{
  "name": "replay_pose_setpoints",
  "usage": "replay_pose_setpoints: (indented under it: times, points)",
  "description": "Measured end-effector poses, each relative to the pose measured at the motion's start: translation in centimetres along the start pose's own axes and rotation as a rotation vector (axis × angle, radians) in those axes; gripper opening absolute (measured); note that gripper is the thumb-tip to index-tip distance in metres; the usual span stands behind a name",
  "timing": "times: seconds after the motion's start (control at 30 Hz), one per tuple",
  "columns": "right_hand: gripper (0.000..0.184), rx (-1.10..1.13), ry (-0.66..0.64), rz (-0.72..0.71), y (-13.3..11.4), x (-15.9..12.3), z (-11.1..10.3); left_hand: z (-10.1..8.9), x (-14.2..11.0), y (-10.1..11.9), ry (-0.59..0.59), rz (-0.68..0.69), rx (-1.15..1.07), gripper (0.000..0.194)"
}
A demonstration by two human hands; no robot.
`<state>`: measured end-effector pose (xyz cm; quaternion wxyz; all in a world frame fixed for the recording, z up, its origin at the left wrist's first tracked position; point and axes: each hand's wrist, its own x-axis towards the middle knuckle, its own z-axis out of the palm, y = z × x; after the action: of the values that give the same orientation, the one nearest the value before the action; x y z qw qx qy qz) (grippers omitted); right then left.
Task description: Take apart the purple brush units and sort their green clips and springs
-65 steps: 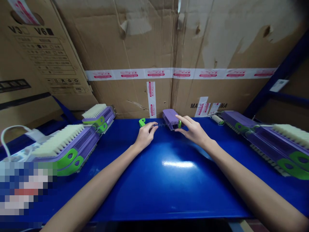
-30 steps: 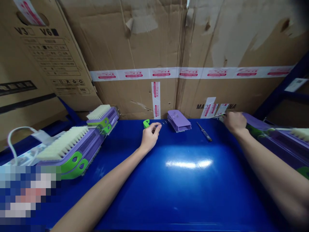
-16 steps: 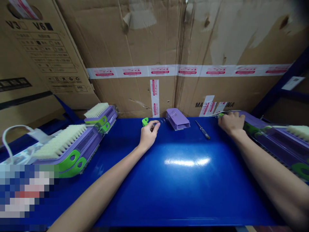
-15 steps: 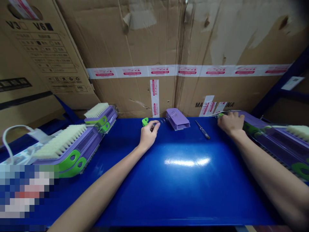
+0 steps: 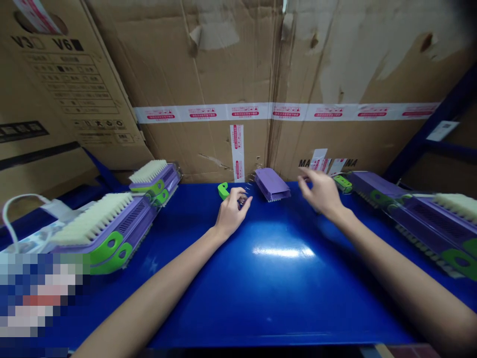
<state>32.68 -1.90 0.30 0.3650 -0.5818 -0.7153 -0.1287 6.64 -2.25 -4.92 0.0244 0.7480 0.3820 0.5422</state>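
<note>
My left hand [image 5: 231, 213] rests on the blue table [image 5: 276, 278] with its fingers pinched on the end of a thin metal spring [image 5: 251, 180]. The spring runs up toward a small purple housing [image 5: 272, 184] lying near the back wall. A green plastic clip [image 5: 222, 190] lies just left of my left hand's fingertips. My right hand [image 5: 321, 194] hovers above the table to the right of the purple housing, fingers apart and holding nothing. A green-tipped end [image 5: 343, 183] of the right-hand brush row lies just beyond it.
A row of purple and green brush units with white bristles [image 5: 108, 221] lies along the left side, and another row [image 5: 413, 211] along the right. Taped cardboard boxes [image 5: 238, 79] form a wall behind the table. A white cable [image 5: 11, 206] loops at far left.
My right hand has left the end of the right brush row and moved left toward the purple housing, covering the spot where the small screwdriver lay. My left hand kept its pinch.
</note>
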Motion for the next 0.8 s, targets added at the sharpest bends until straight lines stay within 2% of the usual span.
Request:
replay_pose_setpoints:
  times: [0.07,0.1,0.2,0.3,0.37,0.47,0.53,0.6,0.7,0.8]
  points:
    - [0.049,0.226,-0.061,-0.087,-3.3,-0.9,0.2,0.1,-0.1,0.1,-0.007,0.108,0.035,0.018]
    - [0.054,0.365,-0.091,-0.081,-4.8,-1.4,0.2,0.0,-0.1,0.2,-0.011,0.17,0.056,0.017]
    - [0.068,0.761,-0.169,0.102,-8.2,-2.8,0.3,-0.3,0.0,1.2,-0.076,0.415,0.119,0.021]
    - [0.078,0.946,-0.161,0.259,-9.5,-3.5,0.6,-0.6,0.2,2.3,-0.215,0.661,0.153,0.032]
    - [0.078,0.985,-0.147,0.305,-9.2,-3.3,0.8,-0.7,0.3,2.8,-0.273,0.733,0.192,0.038]
    - [0.072,0.906,-0.043,0.293,-7.2,-2.2,0.9,-0.6,0.2,2.9,-0.306,0.708,0.268,0.041]
    - [0.067,0.706,0.083,0.256,-4.7,-1.3,0.9,-0.5,0.2,2.6,-0.316,0.642,0.294,0.04]
    - [0.058,0.476,0.152,0.253,-1.4,-0.4,1.0,-0.5,0.1,2.2,-0.324,0.571,0.303,0.039]
    - [0.043,0.136,0.153,0.315,3.9,0.0,1.1,-0.4,0.0,1.9,-0.339,0.504,0.323,0.038]
    - [0.039,-0.107,0.026,0.355,7.9,-0.5,1.2,-0.5,0.0,1.9,-0.335,0.496,0.347,0.037]
